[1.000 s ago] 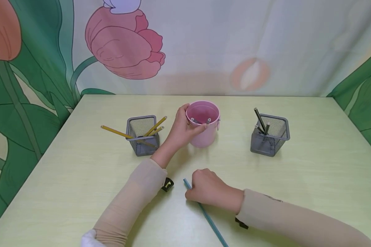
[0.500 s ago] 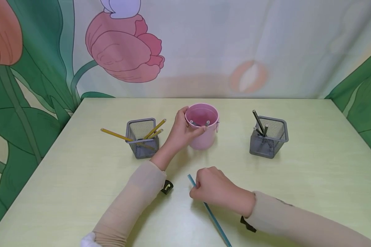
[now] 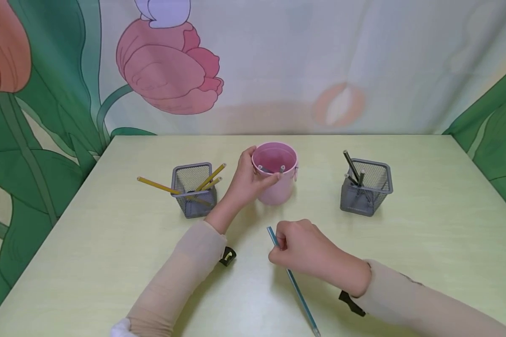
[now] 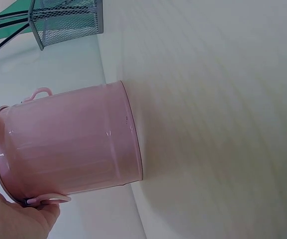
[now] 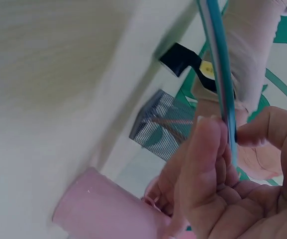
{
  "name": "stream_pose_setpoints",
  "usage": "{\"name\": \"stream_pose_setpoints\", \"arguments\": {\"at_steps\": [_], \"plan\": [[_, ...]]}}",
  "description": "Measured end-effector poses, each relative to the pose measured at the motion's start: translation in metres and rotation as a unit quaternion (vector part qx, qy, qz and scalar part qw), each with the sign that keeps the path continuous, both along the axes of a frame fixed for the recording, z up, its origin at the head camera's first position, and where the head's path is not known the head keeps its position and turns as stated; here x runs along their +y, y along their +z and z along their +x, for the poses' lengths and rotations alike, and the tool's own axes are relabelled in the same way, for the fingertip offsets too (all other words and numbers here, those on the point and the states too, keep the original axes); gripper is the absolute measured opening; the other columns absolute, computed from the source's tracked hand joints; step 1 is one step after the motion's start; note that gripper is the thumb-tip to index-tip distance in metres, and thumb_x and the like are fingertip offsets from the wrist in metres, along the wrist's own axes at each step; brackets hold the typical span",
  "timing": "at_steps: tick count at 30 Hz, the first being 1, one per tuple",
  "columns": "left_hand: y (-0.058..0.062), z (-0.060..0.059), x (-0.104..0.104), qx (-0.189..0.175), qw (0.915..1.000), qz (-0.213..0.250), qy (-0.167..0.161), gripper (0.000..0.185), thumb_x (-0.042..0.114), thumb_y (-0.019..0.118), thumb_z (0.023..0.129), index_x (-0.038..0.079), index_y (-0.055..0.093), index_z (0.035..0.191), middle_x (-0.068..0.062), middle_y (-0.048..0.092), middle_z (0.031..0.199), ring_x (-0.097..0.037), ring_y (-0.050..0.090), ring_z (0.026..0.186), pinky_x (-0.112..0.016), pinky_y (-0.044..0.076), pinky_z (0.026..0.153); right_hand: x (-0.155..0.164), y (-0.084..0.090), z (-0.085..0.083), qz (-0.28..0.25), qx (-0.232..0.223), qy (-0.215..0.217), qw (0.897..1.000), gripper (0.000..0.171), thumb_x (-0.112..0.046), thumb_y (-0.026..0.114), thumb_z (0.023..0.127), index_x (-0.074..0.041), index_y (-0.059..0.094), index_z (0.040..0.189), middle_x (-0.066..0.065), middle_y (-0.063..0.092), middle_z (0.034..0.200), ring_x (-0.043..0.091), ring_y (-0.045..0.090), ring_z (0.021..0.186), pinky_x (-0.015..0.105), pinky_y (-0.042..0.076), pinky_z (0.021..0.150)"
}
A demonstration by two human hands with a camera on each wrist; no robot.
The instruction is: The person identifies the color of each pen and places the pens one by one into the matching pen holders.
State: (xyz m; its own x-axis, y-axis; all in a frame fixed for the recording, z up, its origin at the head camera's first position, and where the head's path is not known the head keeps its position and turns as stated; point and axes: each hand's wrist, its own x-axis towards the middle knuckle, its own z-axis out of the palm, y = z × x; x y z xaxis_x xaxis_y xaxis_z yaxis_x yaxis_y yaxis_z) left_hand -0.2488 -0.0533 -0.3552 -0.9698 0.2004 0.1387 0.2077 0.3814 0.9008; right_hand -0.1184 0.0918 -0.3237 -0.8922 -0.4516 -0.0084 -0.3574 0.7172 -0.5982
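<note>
A pink bucket-shaped cup [image 3: 275, 173] stands at mid-table with a couple of grey pencils inside. My left hand [image 3: 249, 180] grips its left side, thumb at the rim; the left wrist view shows the cup [image 4: 68, 144] up close with my palm [image 4: 14, 219] against it. My right hand [image 3: 305, 248] sits nearer the front and pinches a long blue pencil [image 3: 293, 281], which slants from upper left down to the lower right. In the right wrist view the blue pencil [image 5: 222, 69] passes between my fingertips [image 5: 208, 144].
A mesh holder [image 3: 194, 189] with yellow pencils stands left of the cup. A second mesh holder [image 3: 366, 187] with dark pencils stands to the right. Small black clips [image 3: 227, 256] show at both wrists. A flower-print cloth backs the table.
My right hand has lifted and carried the blue pencil up and to the right, closer to the pink cup. The left hand stays on the cup.
</note>
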Motion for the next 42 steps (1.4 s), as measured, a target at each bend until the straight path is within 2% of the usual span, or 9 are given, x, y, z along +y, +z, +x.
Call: {"name": "stream_pose_setpoints", "arguments": {"at_steps": [3, 16, 25, 29, 42], "plan": [[0.0, 0.001, -0.001, 0.001, 1.0, 0.0, 0.001, 0.087, 0.017, 0.074, 0.081, 0.0, 0.018, 0.145, -0.018, 0.033, 0.143, -0.029, 0.04, 0.132, -0.039, 0.034, 0.111, 0.003, 0.004, 0.001, -0.008, 0.006, 0.001, 1.0, 0.014, -0.008, 0.058, 0.071, -0.012, 0.048, 0.063, -0.008, 0.04, 0.051, 0.005, 0.038, 0.047, 0.019, 0.029, 0.045], [0.001, 0.003, -0.003, 0.019, 0.9998, 0.006, -0.01, 0.086, 0.014, 0.074, 0.081, -0.004, 0.018, 0.144, -0.022, 0.033, 0.141, -0.032, 0.04, 0.132, -0.04, 0.033, 0.111, 0.014, 0.023, 0.001, -0.062, 0.082, -0.007, 0.995, 0.009, -0.009, 0.056, 0.07, -0.013, 0.049, 0.067, -0.009, 0.048, 0.055, 0.003, 0.042, 0.049, 0.018, 0.035, 0.046], [0.0, 0.003, -0.003, 0.02, 0.9997, 0.005, -0.014, 0.086, 0.015, 0.074, 0.082, -0.004, 0.018, 0.144, -0.022, 0.034, 0.14, -0.032, 0.041, 0.13, -0.041, 0.034, 0.111, 0.023, 0.051, 0.003, -0.112, 0.188, -0.007, 0.976, 0.012, -0.002, 0.056, 0.072, -0.013, 0.05, 0.068, -0.007, 0.053, 0.059, 0.002, 0.046, 0.053, 0.019, 0.042, 0.05], [-0.001, 0.003, -0.003, 0.021, 0.9997, 0.002, -0.011, 0.085, 0.015, 0.073, 0.082, -0.003, 0.018, 0.144, -0.021, 0.034, 0.14, -0.031, 0.041, 0.13, -0.041, 0.034, 0.111, 0.025, 0.061, 0.002, -0.125, 0.222, -0.009, 0.967, 0.013, 0.0, 0.055, 0.071, -0.012, 0.051, 0.068, -0.006, 0.054, 0.058, 0.002, 0.047, 0.052, 0.019, 0.044, 0.05], [0.0, 0.001, -0.002, 0.02, 0.9997, 0.005, -0.013, 0.086, 0.014, 0.073, 0.082, -0.004, 0.018, 0.144, -0.022, 0.034, 0.14, -0.032, 0.041, 0.13, -0.042, 0.034, 0.111, 0.028, 0.079, -0.003, -0.162, 0.255, -0.029, 0.953, 0.012, 0.003, 0.056, 0.074, -0.008, 0.054, 0.07, -0.002, 0.058, 0.061, 0.005, 0.053, 0.056, 0.02, 0.05, 0.055]]}}
